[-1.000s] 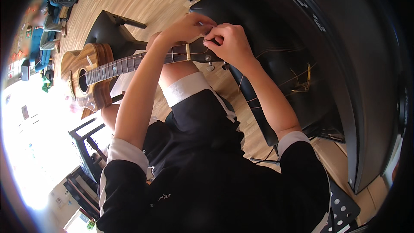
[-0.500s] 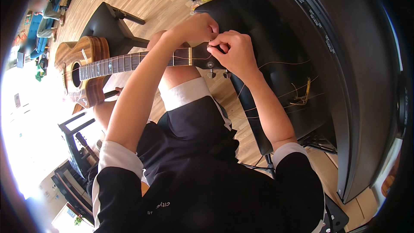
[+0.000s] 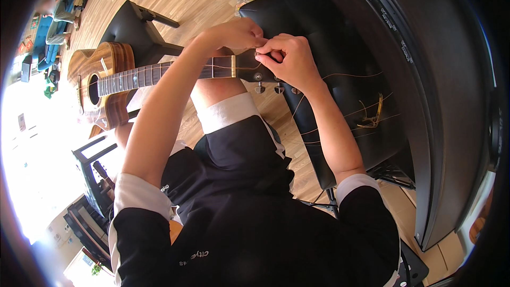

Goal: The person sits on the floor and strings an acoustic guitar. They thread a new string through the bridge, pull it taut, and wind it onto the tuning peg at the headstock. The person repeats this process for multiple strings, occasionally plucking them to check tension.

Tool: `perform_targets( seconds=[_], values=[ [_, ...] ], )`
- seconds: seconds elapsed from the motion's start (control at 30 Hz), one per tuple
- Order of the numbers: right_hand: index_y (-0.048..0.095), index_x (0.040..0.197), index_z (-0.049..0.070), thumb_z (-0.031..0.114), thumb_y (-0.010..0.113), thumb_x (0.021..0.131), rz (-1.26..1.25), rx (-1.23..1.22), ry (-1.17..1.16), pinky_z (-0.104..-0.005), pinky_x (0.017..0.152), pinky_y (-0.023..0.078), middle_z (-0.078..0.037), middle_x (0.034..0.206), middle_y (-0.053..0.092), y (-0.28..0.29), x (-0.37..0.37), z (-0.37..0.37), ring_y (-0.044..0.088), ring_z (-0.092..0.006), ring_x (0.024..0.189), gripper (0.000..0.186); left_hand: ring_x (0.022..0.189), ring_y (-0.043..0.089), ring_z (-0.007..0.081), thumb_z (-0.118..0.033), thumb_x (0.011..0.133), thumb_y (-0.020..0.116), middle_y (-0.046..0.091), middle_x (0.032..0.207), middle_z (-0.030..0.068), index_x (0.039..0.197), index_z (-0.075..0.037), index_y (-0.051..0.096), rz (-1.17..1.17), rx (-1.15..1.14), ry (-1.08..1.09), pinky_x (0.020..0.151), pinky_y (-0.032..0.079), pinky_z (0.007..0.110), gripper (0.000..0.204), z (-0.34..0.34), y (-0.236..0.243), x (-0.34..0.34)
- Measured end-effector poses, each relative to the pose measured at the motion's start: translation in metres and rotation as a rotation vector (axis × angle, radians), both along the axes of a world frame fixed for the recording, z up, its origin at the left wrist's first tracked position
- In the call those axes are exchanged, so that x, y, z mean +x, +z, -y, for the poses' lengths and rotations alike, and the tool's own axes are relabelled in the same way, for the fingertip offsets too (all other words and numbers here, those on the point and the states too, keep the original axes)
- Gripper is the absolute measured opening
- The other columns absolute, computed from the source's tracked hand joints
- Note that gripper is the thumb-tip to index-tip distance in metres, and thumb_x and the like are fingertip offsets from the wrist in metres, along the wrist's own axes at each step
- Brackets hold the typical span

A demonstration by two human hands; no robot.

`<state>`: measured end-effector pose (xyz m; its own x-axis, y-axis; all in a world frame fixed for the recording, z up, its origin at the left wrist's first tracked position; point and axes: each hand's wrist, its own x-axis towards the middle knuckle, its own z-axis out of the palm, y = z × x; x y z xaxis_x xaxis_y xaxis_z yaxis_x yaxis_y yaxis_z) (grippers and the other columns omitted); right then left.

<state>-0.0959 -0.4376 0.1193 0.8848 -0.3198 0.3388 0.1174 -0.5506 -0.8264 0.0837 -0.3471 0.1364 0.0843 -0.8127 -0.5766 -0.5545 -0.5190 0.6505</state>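
Observation:
An acoustic guitar point(image 3: 114, 56) lies across my thigh, its neck pointing right. Both my hands meet over its dark headstock point(image 3: 245, 68). My right hand point(image 3: 292, 59) is closed, thumb and forefinger pinching a thin bronze guitar string point(image 3: 247, 68) that comes over the white nut point(image 3: 233, 66). My left hand point(image 3: 237, 34) is closed at the far edge of the headstock, its fingertips touching or nearly touching the right fingers; what it grips is hidden. Metal tuning pegs point(image 3: 260, 89) stick out along the near side of the headstock.
Right of the headstock is a black padded bench point(image 3: 340, 48) with loose strings trailing over it and a small yellow item point(image 3: 379, 110). Beyond stands a large black keyboard instrument point(image 3: 430, 101). A black stool point(image 3: 127, 26) is behind the guitar neck. People sit far left.
My left hand has turned and shifted slightly left and nearer, its forearm swinging left. My right hand stays pinched at almost the same place. The guitar's body has risen slightly in view.

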Motion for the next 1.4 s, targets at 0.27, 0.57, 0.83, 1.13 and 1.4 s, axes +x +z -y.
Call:
perform_targets(
  seconds=[0.27, 0.57, 0.83, 1.13, 1.4],
  values=[
    [0.075, 0.086, 0.004, 0.005, 0.082, 0.07, 0.018, 0.009, 0.087, -0.0311, 0.055, 0.042, -0.003, 0.055, 0.048, 0.003, -0.001, 0.003, 0.048, -0.0163, 0.056, 0.017, 0.077, 0.057, 0.0125, -0.019, 0.092, 0.059, 0.068, 0.089, 0.0042, 0.103, -0.001, 0.071, -0.149, -0.059, 0.097, 0.068, 0.047, 0.028, 0.023, -0.009, 0.004, 0.004],
    [0.075, 0.087, 0.004, 0.004, 0.082, 0.069, -0.008, 0.024, 0.101, -0.0312, 0.055, 0.042, -0.003, 0.057, 0.049, 0.003, -0.002, 0.005, 0.047, -0.0163, 0.056, 0.02, 0.084, 0.057, 0.0128, -0.005, 0.093, 0.055, 0.068, 0.096, 0.0048, 0.114, 0.0, 0.069, -0.25, -0.099, 0.026, 0.073, 0.047, 0.029, 0.026, -0.014, -0.011, 0.015],
    [0.075, 0.084, 0.004, 0.004, 0.079, 0.069, -0.022, 0.077, 0.097, -0.0307, 0.054, 0.043, -0.006, 0.06, 0.055, 0.0, -0.002, 0.007, 0.051, -0.0175, 0.053, 0.016, 0.1, 0.061, 0.0159, -0.003, 0.088, 0.065, 0.065, 0.112, 0.009, 0.131, 0.002, 0.057, -0.375, -0.167, 0.106, 0.093, 0.049, 0.033, 0.044, -0.036, 0.01, 0.005],
    [0.073, 0.084, 0.003, 0.001, 0.075, 0.071, 0.024, 0.098, 0.021, -0.0249, 0.051, 0.038, -0.002, 0.062, 0.054, -0.009, 0.001, 0.001, 0.046, -0.0102, 0.052, 0.013, 0.102, 0.064, 0.0173, -0.004, 0.083, 0.072, 0.065, 0.117, 0.0107, 0.128, 0.002, 0.058, -0.47, -0.165, 0.152, 0.094, 0.051, 0.032, 0.047, -0.032, 0.0, 0.005],
    [0.068, 0.076, 0.006, 0.004, 0.074, 0.069, -0.048, 0.127, -0.016, -0.0345, 0.057, 0.049, -0.007, 0.068, 0.062, -0.001, 0.002, 0.0, 0.06, -0.024, 0.06, 0.01, 0.101, 0.064, 0.0159, 0.002, 0.078, 0.069, 0.067, 0.112, 0.0104, 0.125, 0.004, 0.058, -0.606, 0.046, 0.355, 0.094, 0.051, 0.028, 0.048, -0.024, 0.0, 0.005]
  ],
)
